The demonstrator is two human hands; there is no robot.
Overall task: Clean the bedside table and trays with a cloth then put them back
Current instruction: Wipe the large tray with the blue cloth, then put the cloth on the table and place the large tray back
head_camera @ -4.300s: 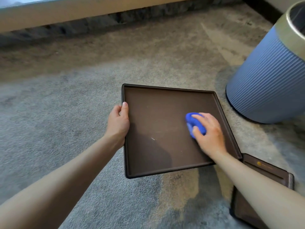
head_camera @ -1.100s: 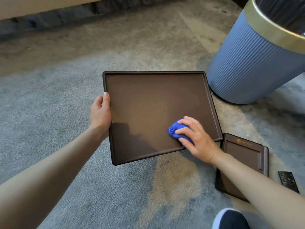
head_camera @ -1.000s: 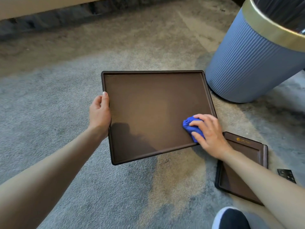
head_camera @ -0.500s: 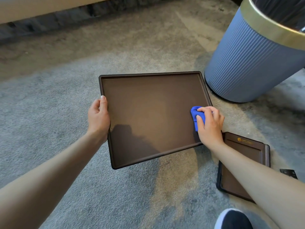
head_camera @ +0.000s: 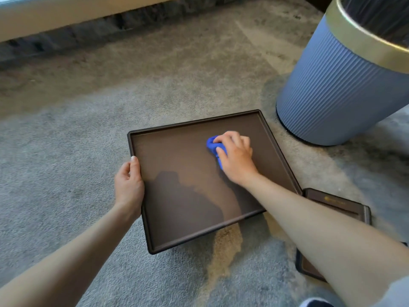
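Note:
A large dark brown tray (head_camera: 177, 156) is held a little above the grey carpet, tilted. My left hand (head_camera: 128, 185) grips its left rim, thumb on top. My right hand (head_camera: 235, 159) presses a bunched blue cloth (head_camera: 213, 147) onto the tray's inner surface, toward its far right part. A smaller brown tray (head_camera: 345, 207) lies on the carpet at the right, partly hidden by my right forearm.
A ribbed blue waste bin (head_camera: 338, 85) with a gold rim and dark liner stands just beyond the large tray's far right corner. A low beige ledge (head_camera: 66, 16) runs along the back. A shoe tip (head_camera: 314, 303) shows at the bottom right.
My right hand has slid the blue cloth from the tray's right edge up and inward toward the far middle. The tray has turned slightly; my left hand keeps its grip.

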